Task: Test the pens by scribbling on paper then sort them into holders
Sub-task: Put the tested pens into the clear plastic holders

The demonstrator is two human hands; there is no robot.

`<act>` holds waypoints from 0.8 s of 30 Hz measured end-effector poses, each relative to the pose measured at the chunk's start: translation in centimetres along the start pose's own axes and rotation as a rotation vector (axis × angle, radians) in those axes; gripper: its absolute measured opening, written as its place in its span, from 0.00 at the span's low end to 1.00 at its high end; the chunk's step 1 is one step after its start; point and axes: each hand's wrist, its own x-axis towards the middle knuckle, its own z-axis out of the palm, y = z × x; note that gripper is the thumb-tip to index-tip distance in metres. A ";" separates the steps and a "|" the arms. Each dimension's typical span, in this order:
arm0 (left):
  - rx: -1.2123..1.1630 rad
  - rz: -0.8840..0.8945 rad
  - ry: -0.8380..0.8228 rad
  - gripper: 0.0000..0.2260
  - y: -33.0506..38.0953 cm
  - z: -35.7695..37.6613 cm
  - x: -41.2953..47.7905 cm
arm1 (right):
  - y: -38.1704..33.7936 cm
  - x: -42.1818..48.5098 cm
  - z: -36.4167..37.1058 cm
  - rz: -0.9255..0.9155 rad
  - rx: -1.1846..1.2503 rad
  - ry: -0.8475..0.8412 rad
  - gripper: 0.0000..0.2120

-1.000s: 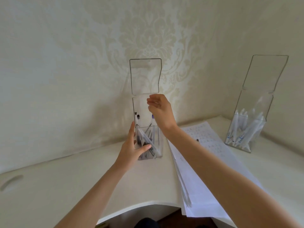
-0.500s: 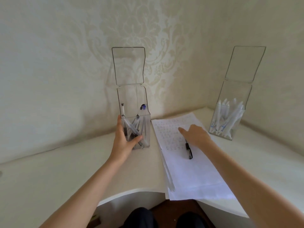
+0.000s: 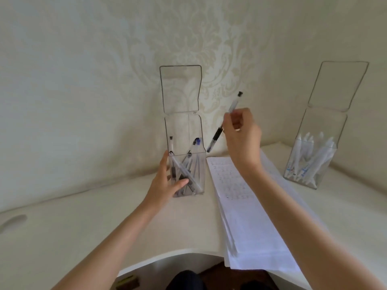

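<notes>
Now two clear holders stand on the desk (image 3: 62, 237), lids hinged up. The left holder (image 3: 196, 164) sits at eleven o'clock from the single paper stack (image 3: 251, 222). The right holder (image 3: 310, 178) sits at two o'clock from it and is packed with white pens too overlapped to count. The left one has roughly half a dozen clear pens, some crossed.

The left hand (image 3: 165, 185) grips the left holder, thumb across its front wall and fingers up its side. The right hand (image 3: 243, 135) pinches one pen (image 3: 217, 133) in the air. The pen slants from one o'clock down to seven o'clock, with its tip just right of the left holder's opening.

Half a second ago that pen lay on the paper under the right hand; it is now lifted clear. The left hand keeps its grip.
</notes>
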 end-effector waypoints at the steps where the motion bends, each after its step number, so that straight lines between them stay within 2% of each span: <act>1: 0.005 0.010 0.005 0.41 -0.1 -0.1 0.0 | -1.2 0.4 0.4 -0.033 0.060 0.024 0.04; 4: -0.008 0.022 0.007 0.42 -0.3 0.0 0.0 | -2.6 0.7 2.2 -0.076 0.051 -0.047 0.04; 6: -0.013 0.020 0.008 0.42 -0.4 0.0 -0.1 | -2.0 0.6 3.3 -0.039 -0.013 -0.137 0.07; 8: -0.001 0.018 0.011 0.42 -0.3 -0.1 -0.2 | -1.0 0.2 3.8 0.021 -0.139 -0.245 0.15; 10: 0.023 0.009 0.003 0.42 -0.1 -0.1 -0.3 | 0.0 -0.5 3.9 0.048 -0.191 -0.275 0.23; 14: 0.027 -0.020 -0.066 0.43 0.6 -1.1 -0.1 | 0.3 0.9 3.3 0.160 -0.004 -0.194 0.16; 20: -0.070 0.098 -0.066 0.38 5.4 -5.7 3.5 | -1.5 6.5 4.0 0.309 0.209 -0.352 0.24; 22: -0.068 0.143 -0.086 0.40 7.8 -7.0 5.2 | -2.4 8.0 4.4 0.330 0.240 -0.391 0.25; 24: -0.046 0.138 -0.121 0.46 9.1 -7.6 6.1 | -3.2 9.1 4.8 0.327 0.243 -0.435 0.27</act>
